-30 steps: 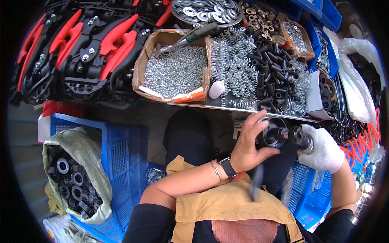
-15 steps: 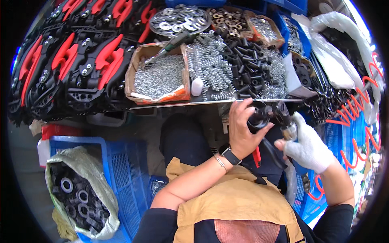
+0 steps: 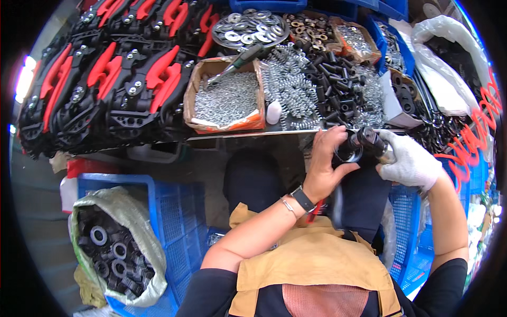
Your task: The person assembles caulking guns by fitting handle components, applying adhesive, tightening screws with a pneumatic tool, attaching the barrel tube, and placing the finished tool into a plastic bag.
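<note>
Just below the front edge of a crowded tabletop (image 3: 253, 133), seen from above, a seated person's two hands meet over the lap; the bare left hand (image 3: 325, 165) has its fingers and thumb around a dark round part (image 3: 346, 154), a moderately spread grip that holds it at the side; the right hand (image 3: 412, 161), in a pale knitted glove, has a closed grip on a dark tool (image 3: 368, 138) with a metal collar, its head up against the round part, though whether they touch is hard to tell; both things are in front of the right knee, near the tabletop's edge; a watch (image 3: 303, 199) and a bracelet (image 3: 289, 207) circle the left wrist; a tan apron (image 3: 317, 259) covers the lap; on the tabletop, from left to right, lie rows of black-and-red devices (image 3: 163, 79), a worn carton (image 3: 188, 100) of tiny metal pieces with a screwdriver (image 3: 248, 55) across it, a small white bottle (image 3: 273, 112), loose springs (image 3: 290, 79) and short black tubes (image 3: 335, 84); behind the carton is a dish of washers (image 3: 251, 29); a red coiled hose (image 3: 465, 158) hangs at far right; at lower left, a pale sack (image 3: 158, 253) of black ringed pieces leans in a blue crate (image 3: 179, 216).
</note>
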`<state>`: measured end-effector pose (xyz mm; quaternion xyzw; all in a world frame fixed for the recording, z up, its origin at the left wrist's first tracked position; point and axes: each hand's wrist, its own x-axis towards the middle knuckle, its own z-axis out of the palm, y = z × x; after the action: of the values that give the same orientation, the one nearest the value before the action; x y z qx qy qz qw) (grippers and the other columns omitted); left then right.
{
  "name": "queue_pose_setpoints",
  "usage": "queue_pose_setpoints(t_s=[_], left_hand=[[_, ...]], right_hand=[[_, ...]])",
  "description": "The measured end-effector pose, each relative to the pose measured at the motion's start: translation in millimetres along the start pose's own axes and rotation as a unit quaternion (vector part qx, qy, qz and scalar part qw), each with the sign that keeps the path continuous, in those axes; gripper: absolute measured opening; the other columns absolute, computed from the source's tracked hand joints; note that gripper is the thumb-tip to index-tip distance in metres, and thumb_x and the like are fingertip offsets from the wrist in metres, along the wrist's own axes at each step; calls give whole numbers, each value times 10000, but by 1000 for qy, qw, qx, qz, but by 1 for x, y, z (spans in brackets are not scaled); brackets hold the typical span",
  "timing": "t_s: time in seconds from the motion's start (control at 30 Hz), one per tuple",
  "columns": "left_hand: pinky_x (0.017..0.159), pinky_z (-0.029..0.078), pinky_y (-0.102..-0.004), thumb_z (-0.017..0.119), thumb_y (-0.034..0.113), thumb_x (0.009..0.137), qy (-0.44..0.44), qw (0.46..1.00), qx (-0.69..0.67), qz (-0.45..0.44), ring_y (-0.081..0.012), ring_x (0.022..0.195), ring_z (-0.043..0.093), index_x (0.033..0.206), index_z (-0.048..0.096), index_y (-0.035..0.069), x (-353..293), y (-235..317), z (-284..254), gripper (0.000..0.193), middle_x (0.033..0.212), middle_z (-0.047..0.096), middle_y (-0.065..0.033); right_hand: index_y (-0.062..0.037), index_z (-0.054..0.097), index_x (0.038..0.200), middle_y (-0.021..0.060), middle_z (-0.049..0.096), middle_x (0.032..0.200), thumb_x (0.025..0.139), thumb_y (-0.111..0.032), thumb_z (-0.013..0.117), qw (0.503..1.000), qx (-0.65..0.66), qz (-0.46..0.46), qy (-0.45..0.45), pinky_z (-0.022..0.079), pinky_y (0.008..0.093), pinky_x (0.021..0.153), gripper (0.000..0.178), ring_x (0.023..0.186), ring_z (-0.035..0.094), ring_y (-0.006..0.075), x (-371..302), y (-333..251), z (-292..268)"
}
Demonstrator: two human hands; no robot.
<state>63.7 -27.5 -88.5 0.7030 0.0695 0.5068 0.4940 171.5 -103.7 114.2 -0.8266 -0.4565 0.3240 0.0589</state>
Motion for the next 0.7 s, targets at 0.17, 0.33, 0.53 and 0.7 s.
queue_pose_setpoints(t_s=[0.17,0.33,0.53,0.7], left_hand=[[1061,271,-395,793,90,664,24,1000,16,13,-292,1212,424,1298,343,51,0,-5,8,778,1299,425,-166],[1009,345,-410,824,199,634,1,999,30,-25,-345,1165,438,1287,346,34,9,8,-13,826,1249,437,-169],[859,396,-396,737,276,707,-71,974,214,-6,-302,982,535,1184,506,27,42,32,-12,586,1071,579,-130],[874,413,-399,763,234,681,-49,980,195,3,-306,984,549,1112,552,30,36,28,-1,522,1050,592,-134]], right_hand=[[1,543,1042,210,623,771,643,-139,628,996,-62,-66,2,491,386,685,431,742,627,358,8,12,-14],[-92,570,952,127,598,780,685,-137,683,935,-231,-195,186,490,428,651,294,740,621,337,-39,-15,-9],[-231,558,1129,82,548,1009,758,-218,629,747,-338,-415,395,460,393,750,377,902,560,278,72,-65,-23],[-331,468,1291,141,522,1104,813,-339,630,817,-350,-348,299,417,445,889,505,1044,527,336,225,-76,-65]])
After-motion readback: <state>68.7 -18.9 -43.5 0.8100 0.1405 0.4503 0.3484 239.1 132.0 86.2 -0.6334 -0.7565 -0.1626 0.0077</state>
